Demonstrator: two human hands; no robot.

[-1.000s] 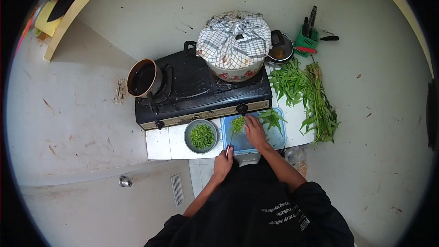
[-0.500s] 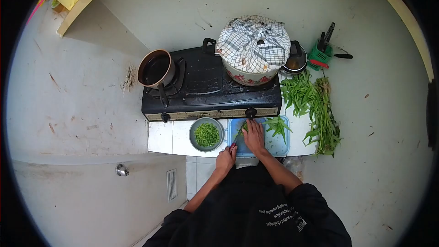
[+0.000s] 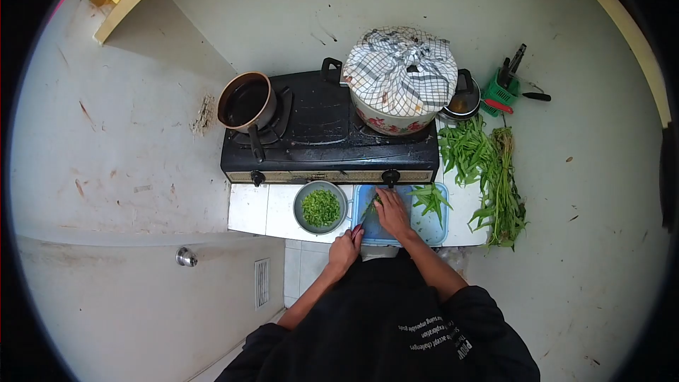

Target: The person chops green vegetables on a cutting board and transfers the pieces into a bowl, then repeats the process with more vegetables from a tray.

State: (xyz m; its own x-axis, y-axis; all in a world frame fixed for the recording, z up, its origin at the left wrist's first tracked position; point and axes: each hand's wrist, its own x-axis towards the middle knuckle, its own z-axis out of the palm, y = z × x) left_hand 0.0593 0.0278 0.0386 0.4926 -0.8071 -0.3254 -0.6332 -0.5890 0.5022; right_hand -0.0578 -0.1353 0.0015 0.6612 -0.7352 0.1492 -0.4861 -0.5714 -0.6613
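Green stalks [image 3: 373,204] on blue cutting board [image 3: 431,225], pinned under right hand [image 3: 393,213], fingers flat. Left hand [image 3: 344,249] closed on knife [image 3: 363,219]. Best curl fingertips back, short even cuts. Bowl of chopped greens [image 3: 320,207] just left.

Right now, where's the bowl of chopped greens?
Head view: the bowl sits on the tiled counter just in front of the stove, left of the blue cutting board.

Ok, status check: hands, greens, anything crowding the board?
Left hand gripping knife. Right hand pinning greens on blue board. Bowl of chopped greens beside board, uncut bunch right; cutting path clear.
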